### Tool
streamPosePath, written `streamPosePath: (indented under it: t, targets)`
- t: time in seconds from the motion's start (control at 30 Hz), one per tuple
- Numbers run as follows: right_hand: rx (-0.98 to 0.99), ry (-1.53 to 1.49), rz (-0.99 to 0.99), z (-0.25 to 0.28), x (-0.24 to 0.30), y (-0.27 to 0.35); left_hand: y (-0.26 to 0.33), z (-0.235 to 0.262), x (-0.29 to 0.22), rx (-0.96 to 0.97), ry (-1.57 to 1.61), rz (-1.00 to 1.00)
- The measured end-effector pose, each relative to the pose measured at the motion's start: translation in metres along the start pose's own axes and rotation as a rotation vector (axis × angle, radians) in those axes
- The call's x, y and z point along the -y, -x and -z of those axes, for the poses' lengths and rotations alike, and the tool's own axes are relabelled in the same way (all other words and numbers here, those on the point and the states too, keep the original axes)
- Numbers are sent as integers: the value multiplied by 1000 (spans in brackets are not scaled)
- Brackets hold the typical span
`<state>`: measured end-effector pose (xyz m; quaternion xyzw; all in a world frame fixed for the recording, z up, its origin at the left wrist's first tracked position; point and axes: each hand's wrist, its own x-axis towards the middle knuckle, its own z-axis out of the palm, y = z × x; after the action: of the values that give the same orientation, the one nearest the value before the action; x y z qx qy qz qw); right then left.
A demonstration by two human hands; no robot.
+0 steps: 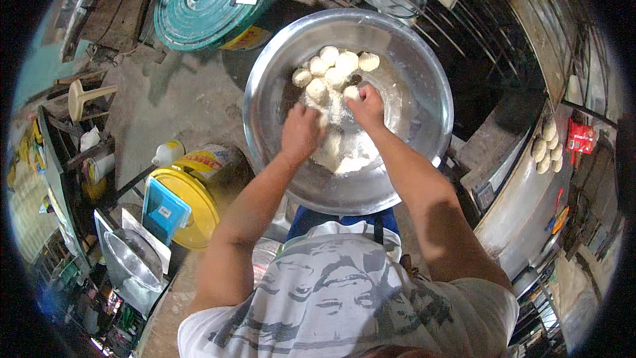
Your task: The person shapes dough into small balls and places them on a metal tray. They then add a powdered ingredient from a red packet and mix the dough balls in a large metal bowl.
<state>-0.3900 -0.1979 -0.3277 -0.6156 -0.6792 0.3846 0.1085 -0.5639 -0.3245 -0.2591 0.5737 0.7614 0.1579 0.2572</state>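
Note:
A wide metal basin [434,103] stands before me, with a cluster of pale dough balls [346,62] in its far half. Loose white flour [352,162] lies on the basin's bottom, nearer to me. My right hand [368,107] pinches a dough ball [352,93] between thumb and fingers at the near edge of the cluster. To its left, my left hand [303,132] is down in the basin beside the flour, fingers curled under. Whatever those fingers may hold is hidden beneath the hand.
A green lidded tub [192,6] stands at the far left. Nearer on the left are a yellow-lidded bucket [189,205] and a blue tray [162,209]. On the right, a worktop [517,205] carries several shaped dough pieces [546,149] and a red packet [580,136].

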Motion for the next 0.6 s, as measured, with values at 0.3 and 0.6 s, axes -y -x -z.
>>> streamPosePath:
  t: [0.3,0.6]
  targets:
    - [225,368,422,16,-31,81,48,-86,-13,399,-247,18]
    - [410,-894,-296,69,-10,45,24,-49,5,447,104,233]
